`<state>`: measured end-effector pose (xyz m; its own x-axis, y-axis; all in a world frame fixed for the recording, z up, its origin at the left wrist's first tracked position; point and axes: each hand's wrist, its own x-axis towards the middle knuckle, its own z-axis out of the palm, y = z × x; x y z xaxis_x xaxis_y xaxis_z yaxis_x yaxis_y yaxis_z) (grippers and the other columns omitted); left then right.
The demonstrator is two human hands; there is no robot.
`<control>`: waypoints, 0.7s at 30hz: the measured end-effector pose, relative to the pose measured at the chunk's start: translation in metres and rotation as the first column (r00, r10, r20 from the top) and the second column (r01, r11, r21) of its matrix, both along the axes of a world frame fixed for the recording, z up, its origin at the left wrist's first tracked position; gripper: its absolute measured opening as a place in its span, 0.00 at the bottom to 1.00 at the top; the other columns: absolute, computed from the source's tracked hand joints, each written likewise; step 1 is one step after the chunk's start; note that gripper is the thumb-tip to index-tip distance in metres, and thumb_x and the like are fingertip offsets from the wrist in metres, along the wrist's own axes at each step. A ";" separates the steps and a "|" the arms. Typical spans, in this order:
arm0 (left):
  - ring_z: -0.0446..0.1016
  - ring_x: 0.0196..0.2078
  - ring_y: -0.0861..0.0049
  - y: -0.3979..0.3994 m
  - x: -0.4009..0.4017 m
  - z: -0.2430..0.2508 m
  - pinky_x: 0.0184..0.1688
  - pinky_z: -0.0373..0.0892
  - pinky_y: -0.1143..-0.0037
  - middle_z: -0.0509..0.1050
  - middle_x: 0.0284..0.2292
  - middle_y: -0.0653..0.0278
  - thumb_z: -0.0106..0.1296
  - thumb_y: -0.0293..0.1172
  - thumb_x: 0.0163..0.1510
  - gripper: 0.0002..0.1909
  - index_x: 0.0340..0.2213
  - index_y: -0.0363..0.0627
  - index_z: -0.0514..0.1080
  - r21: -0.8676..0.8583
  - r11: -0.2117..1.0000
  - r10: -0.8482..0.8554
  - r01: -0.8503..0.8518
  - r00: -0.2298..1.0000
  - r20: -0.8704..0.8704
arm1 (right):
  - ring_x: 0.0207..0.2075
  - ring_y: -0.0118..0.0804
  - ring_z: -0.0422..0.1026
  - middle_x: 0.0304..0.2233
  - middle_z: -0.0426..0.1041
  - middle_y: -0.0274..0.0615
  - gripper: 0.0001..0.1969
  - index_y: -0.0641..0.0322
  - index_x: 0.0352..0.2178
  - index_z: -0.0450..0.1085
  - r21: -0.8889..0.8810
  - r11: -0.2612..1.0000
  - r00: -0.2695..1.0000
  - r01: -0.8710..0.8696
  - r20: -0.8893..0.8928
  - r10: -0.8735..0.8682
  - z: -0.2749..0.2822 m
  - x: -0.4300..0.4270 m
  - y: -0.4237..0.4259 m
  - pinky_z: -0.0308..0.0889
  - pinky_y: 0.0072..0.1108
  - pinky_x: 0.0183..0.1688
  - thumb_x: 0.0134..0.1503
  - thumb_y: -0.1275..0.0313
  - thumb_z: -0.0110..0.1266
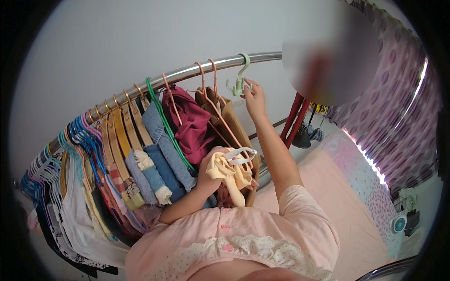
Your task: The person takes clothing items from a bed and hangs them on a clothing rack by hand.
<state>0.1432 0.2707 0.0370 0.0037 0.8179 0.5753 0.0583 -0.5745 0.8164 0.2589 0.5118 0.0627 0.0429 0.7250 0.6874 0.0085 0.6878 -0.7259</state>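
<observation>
My left hand (211, 170) is closed around a bunched pale yellow cloth garment (230, 172). A white strap (240, 154) with a small clear piece at its end sticks out above the garment. Farther up, a pale green multi-prong hook (240, 82) hangs from the metal clothes rail (184, 71). With thumb and fingertips my right hand (255, 100) grips one of its prongs, on the right side. The prongs look bare, though my fingers cover part of them.
Hangers crowd the rail leftward, bearing folded denim (165, 147), a maroon garment (191, 130) and white clothes (79, 210). Two pink hangers (221, 121) are nearest the hook. At right are a pink-covered bed (316, 182), a patterned curtain (383, 80) and a blurred patch.
</observation>
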 end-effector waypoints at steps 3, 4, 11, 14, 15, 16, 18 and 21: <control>0.67 0.35 0.80 0.000 -0.002 -0.006 0.39 0.64 0.81 0.67 0.33 0.63 0.47 0.17 0.40 0.13 0.32 0.40 0.63 -0.007 0.998 -0.055 0.056 0.995 0.084 | 0.34 0.32 0.67 0.43 0.58 0.46 0.14 0.58 0.42 0.65 0.044 0.999 0.999 -0.024 0.026 0.023 0.000 -0.006 -0.020 0.69 0.19 0.32 0.52 0.71 0.45; 0.67 0.36 0.80 -0.003 -0.002 -0.005 0.39 0.64 0.80 0.67 0.33 0.62 0.46 0.17 0.38 0.14 0.31 0.39 0.63 -0.058 0.997 -0.047 0.053 0.994 0.094 | 0.34 0.32 0.67 0.43 0.58 0.46 0.14 0.58 0.42 0.65 0.039 0.999 0.999 -0.024 0.026 0.023 -0.001 -0.006 -0.022 0.69 0.19 0.32 0.52 0.71 0.45; 0.66 0.35 0.80 -0.006 -0.003 -0.010 0.40 0.61 0.81 0.67 0.31 0.63 0.41 0.17 0.32 0.18 0.32 0.38 0.64 -0.080 0.986 -0.135 0.144 0.986 0.101 | 0.33 0.30 0.67 0.41 0.60 0.45 0.20 0.63 0.45 0.58 -0.071 0.997 0.997 -0.029 -0.073 0.023 -0.016 0.016 -0.062 0.66 0.18 0.32 0.51 0.69 0.48; 0.66 0.33 0.83 -0.015 0.003 -0.006 0.38 0.63 0.82 0.68 0.29 0.64 0.40 0.19 0.34 0.16 0.31 0.37 0.64 -0.116 0.979 -0.153 0.169 0.979 0.134 | 0.33 0.28 0.66 0.37 0.63 0.42 0.17 0.66 0.42 0.59 -0.214 0.976 0.992 -0.026 -0.127 -0.001 -0.033 0.043 -0.101 0.65 0.18 0.32 0.52 0.68 0.47; 0.67 0.31 0.83 -0.017 0.004 -0.006 0.36 0.63 0.82 0.69 0.27 0.65 0.39 0.19 0.35 0.15 0.30 0.37 0.64 -0.156 0.977 -0.135 0.146 0.988 0.080 | 0.33 0.28 0.66 0.35 0.64 0.40 0.16 0.66 0.40 0.60 -0.268 0.963 0.992 -0.024 -0.123 -0.010 -0.034 0.051 -0.121 0.64 0.17 0.32 0.52 0.68 0.46; 0.67 0.29 0.84 -0.021 0.009 -0.004 0.34 0.64 0.82 0.69 0.25 0.65 0.40 0.20 0.37 0.13 0.30 0.37 0.64 -0.160 0.979 -0.114 0.129 0.988 0.101 | 0.32 0.27 0.66 0.32 0.66 0.38 0.13 0.65 0.37 0.62 -0.246 0.969 0.986 -0.027 -0.167 -0.015 -0.037 0.057 -0.142 0.63 0.15 0.33 0.53 0.68 0.44; 0.67 0.28 0.84 -0.025 0.014 -0.009 0.33 0.64 0.82 0.69 0.25 0.65 0.40 0.20 0.38 0.12 0.29 0.37 0.65 -0.184 0.968 -0.148 0.168 0.982 0.118 | 0.31 0.23 0.65 0.31 0.67 0.37 0.10 0.65 0.35 0.63 -0.271 0.956 0.962 -0.110 -0.271 0.034 -0.046 0.065 -0.177 0.61 0.14 0.33 0.54 0.70 0.42; 0.68 0.30 0.85 -0.025 0.015 -0.021 0.33 0.64 0.83 0.69 0.28 0.67 0.52 0.25 0.44 0.11 0.31 0.39 0.64 -0.233 0.936 -0.241 0.263 0.963 0.121 | 0.30 0.22 0.65 0.33 0.68 0.37 0.09 0.66 0.35 0.63 -0.265 0.917 0.916 -0.299 -0.349 0.198 -0.053 0.074 -0.221 0.61 0.14 0.33 0.54 0.72 0.40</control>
<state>0.1577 0.2454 0.0157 0.1858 0.9124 0.3646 -0.1420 -0.3422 0.9288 0.3332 0.2909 0.0098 0.0064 0.9118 0.4105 -0.3916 0.3800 -0.8380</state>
